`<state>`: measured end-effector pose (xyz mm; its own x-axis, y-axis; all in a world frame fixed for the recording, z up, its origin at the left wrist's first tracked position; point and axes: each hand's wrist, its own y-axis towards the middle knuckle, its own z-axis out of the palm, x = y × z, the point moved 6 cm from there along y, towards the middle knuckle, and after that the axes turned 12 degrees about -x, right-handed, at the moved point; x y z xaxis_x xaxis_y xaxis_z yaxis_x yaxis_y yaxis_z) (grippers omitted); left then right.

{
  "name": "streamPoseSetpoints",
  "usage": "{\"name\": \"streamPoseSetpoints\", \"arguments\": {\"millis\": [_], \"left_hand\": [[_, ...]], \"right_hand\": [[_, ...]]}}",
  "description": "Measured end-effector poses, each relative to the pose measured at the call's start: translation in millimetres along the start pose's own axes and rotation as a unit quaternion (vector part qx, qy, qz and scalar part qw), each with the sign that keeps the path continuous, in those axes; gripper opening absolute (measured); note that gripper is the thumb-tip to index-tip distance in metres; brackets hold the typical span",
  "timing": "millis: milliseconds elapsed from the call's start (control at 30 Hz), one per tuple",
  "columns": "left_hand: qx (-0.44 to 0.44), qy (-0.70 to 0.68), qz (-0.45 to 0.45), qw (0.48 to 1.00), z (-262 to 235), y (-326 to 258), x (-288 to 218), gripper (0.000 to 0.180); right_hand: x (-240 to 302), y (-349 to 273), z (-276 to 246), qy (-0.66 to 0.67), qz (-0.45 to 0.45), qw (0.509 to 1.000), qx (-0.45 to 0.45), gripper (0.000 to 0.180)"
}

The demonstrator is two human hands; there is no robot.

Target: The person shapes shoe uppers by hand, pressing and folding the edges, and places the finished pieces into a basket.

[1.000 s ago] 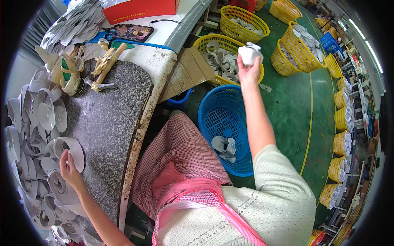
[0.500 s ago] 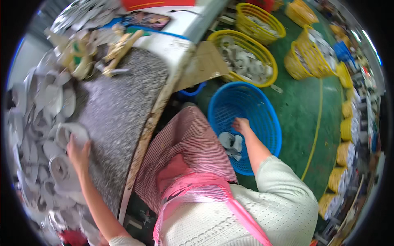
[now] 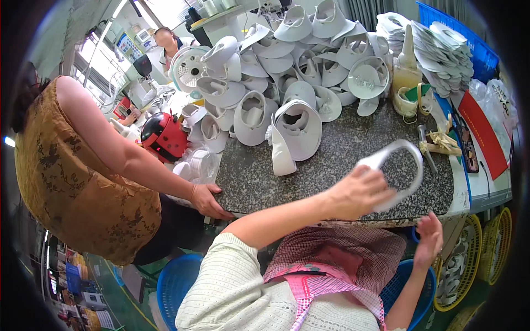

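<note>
My left hand (image 3: 361, 190) grips a white sun visor (image 3: 380, 158) above the speckled dark tabletop (image 3: 243, 185). The visor is smeared by motion, and its band curves out in a ring beyond my fingers. At the table's front right edge, over a blue basket (image 3: 393, 280), my right hand (image 3: 429, 241) is raised with fingers apart and nothing in them. A heap of white visors (image 3: 298, 91) covers the back of the table. Closest to my left hand in that heap, one visor (image 3: 306, 138) stands tilted at its front.
Another person's hand (image 3: 211, 202) rests on the table edge at left. A red-and-black ladybug-shaped thing (image 3: 165, 135) sits behind it. At right lie a metal tool (image 3: 425, 148), a yellowish bottle (image 3: 406, 77), a phone (image 3: 468, 144) and a red folder (image 3: 485, 135). Yellow baskets (image 3: 476, 234) stand below.
My view has swung round toward the table. My left hand, earlier at the visor heap, now carries a visor over the tabletop. My right hand has come up out of the blue basket.
</note>
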<state>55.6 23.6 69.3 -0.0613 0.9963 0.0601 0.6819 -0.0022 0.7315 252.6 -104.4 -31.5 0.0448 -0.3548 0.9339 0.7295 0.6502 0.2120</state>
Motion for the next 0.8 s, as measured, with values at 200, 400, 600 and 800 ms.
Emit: {"name": "streamPoseSetpoints", "arguments": {"millis": [200, 400, 600, 800], "left_hand": [[0.034, -0.031, 0.102, 0.994, 0.7, -20.1, -24.7, 0.037], [0.027, -0.010, 0.085, 0.996, 1.4, -43.0, -14.9, 0.033], [0.012, -0.064, -0.011, 0.998, 2.6, -40.0, -24.7, 0.026], [-0.027, -0.011, -0.013, 0.999, 2.6, -42.5, -23.6, 0.013]], "right_hand": [[-21.8, 21.6, 72.1, 0.232, 0.227, 0.940, 0.107, 0.070], [-1.7, 8.8, 105.6, 0.152, 0.164, 0.966, 0.126, 0.046], [-1.5, 12.3, 106.7, 0.234, 0.146, 0.961, 0.022, 0.029], [0.1, 7.9, 108.8, 0.213, 0.144, 0.965, -0.050, 0.028]]}}
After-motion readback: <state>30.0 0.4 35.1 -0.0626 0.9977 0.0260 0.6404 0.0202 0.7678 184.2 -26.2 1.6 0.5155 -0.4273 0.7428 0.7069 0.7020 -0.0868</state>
